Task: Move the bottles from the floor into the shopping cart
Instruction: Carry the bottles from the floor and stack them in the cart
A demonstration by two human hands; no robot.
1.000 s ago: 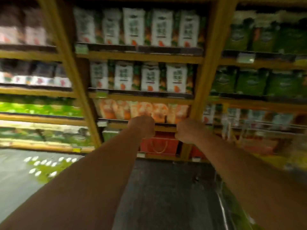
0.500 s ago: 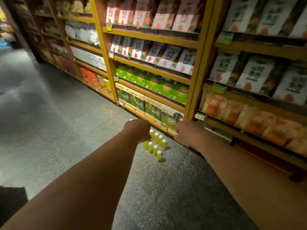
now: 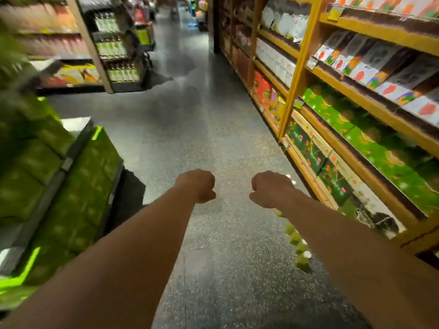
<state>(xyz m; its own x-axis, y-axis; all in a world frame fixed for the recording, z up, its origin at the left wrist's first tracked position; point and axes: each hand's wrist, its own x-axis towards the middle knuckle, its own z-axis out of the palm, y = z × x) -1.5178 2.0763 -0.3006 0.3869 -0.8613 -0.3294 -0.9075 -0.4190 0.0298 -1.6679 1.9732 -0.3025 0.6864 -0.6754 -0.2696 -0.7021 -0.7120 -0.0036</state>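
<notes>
At the far left a blurred stack of green packs [image 3: 71,186] fills the edge of the view; no shopping cart can be made out there or anywhere else. The left hand [image 3: 197,185] is stretched forward over bare floor [image 3: 213,138], fingers curled into a fist with nothing in it. It is well apart from the task's things.

The right hand [image 3: 269,188] is held level with it, also curled into a fist and holding nothing. The bottles [image 3: 299,245] stand on the floor below and to the right of this hand, so the right arm is plainly the nearer one. The right forearm passes over them and hides the middle of the group. White caps show just past the knuckles and more bottles show under the forearm. Their line appears to run along the foot of the yellow shelf [image 3: 297,86], away from the person.

Each bottle is small and upright, with a pale yellow-green body and a white cap (the labels are too blurred to read). The reach looks to be down and rightward, probably taking a bottle by its neck or body from above.
</notes>
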